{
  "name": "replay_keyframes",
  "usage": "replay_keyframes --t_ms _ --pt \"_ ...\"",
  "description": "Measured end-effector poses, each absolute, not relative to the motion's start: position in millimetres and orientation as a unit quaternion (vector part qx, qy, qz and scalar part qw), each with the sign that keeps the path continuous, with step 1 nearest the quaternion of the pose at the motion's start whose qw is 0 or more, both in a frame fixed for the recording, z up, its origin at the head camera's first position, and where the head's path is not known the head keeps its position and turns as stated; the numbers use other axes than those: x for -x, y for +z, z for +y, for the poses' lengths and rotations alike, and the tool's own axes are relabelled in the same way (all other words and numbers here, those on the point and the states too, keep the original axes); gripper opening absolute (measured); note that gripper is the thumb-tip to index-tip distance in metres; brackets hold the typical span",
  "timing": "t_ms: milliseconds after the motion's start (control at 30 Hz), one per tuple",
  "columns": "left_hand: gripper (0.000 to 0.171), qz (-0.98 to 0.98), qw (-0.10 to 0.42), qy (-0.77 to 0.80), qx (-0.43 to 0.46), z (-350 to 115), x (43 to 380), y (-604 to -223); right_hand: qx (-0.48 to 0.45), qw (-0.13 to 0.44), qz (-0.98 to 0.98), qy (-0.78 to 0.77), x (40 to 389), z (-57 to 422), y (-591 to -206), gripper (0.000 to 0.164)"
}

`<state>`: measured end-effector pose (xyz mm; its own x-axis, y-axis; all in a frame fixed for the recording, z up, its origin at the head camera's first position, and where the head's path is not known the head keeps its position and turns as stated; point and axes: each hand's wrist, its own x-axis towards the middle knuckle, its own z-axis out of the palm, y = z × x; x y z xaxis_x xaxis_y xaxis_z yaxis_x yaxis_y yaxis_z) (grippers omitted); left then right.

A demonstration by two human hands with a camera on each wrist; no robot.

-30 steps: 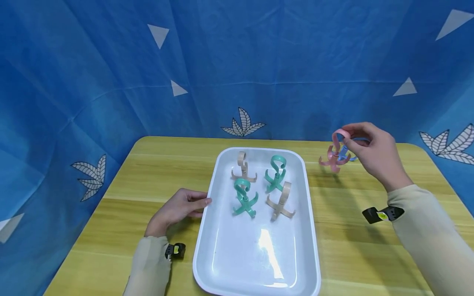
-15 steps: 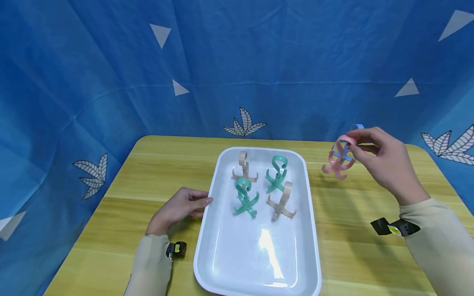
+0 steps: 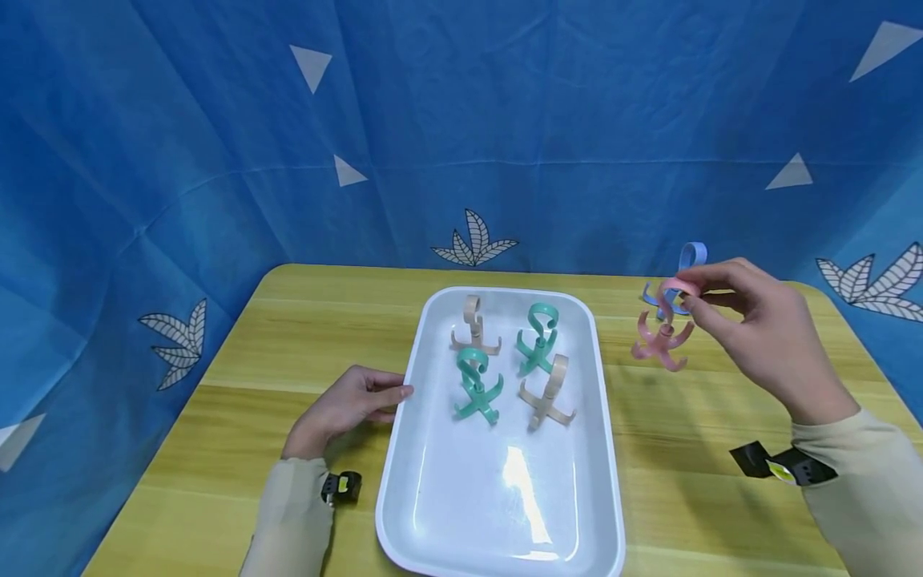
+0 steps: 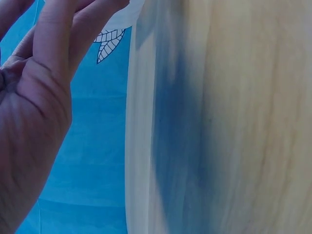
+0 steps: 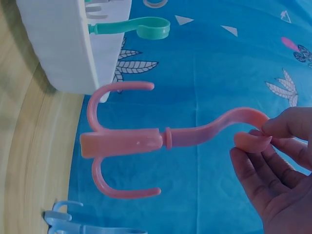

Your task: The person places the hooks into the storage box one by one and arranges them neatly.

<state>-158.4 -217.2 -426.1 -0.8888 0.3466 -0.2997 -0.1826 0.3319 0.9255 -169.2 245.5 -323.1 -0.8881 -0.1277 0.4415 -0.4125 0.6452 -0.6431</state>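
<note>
A pink rotating hook hanger (image 3: 662, 340) with several upturned prongs hangs above the table at the right. My right hand (image 3: 771, 336) pinches its curved top between thumb and fingers, also seen in the right wrist view (image 5: 287, 161). Just behind it, a blue hook hanger (image 3: 694, 255) stands on the table, partly covered by the pink one and the hand. My left hand (image 3: 349, 405) holds the left rim of a white tray (image 3: 497, 497), thumb over the edge and fingers at the outer side. Inside the tray stand two green hook hangers (image 3: 476, 393) and two beige ones (image 3: 551, 393).
The wooden table (image 3: 310, 320) reaches back to a blue cloth backdrop (image 3: 541, 120) printed with leaves and triangles. Bare wood shows on both sides of the tray. Each wrist wears a black strap with a small camera.
My right hand has brought the pink hook hanger toward me and slightly right, away from the blue one, which now shows more. The left hand and tray have stayed put.
</note>
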Motion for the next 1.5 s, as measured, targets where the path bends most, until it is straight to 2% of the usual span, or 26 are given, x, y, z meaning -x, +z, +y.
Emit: replay_keyframes --t_ms 233,1033,1500 --pt "0.047 0.781 0.233 0.579 -0.043 -215.8 159.6 -424.7 -0.188 0.189 -0.874 0.406 164.1 240.6 -322.0 0.021" --pt "0.048 0.784 0.229 0.575 -0.051 -216.4 158.8 -425.2 -0.281 0.238 -0.861 0.351 139.3 224.6 -305.3 0.043" --pt "0.046 0.781 0.231 0.579 -0.05 -216.6 157.3 -423.8 -0.335 0.226 -0.844 0.353 119.2 214.8 -297.3 0.05"
